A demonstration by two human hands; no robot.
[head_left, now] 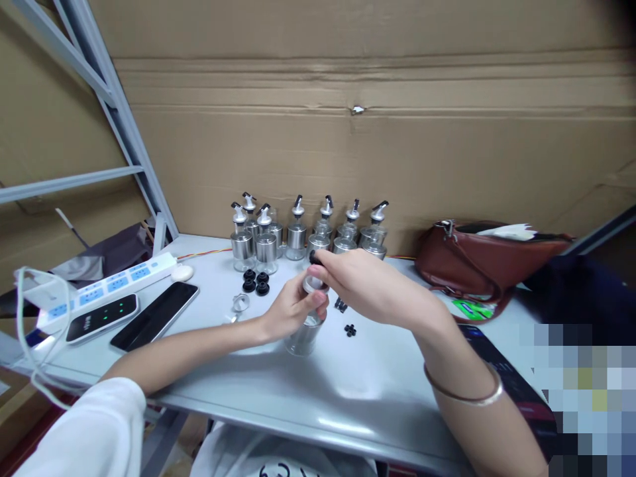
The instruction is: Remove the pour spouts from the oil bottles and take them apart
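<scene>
My left hand (291,310) is closed around a round silvery-white pourer piece (314,285), just above a glass bottle (303,341) standing on the table. Whether the piece sits on the bottle's neck is hidden by my fingers. Above it, my right hand (352,278) is closed with a small black stopper (314,257) at its fingertips. To the left lie several black stoppers (256,283) and a loose silver ring-shaped part (241,303). Small black parts (350,330) lie right of the bottle.
Several glass-and-steel bottles with pourer spouts (297,232) stand along the cardboard wall (348,159). On the left are a power strip (114,285), a phone (156,317) and a black device with green lights (102,319). A brown bag (477,262) and a dark screen (501,371) are at right.
</scene>
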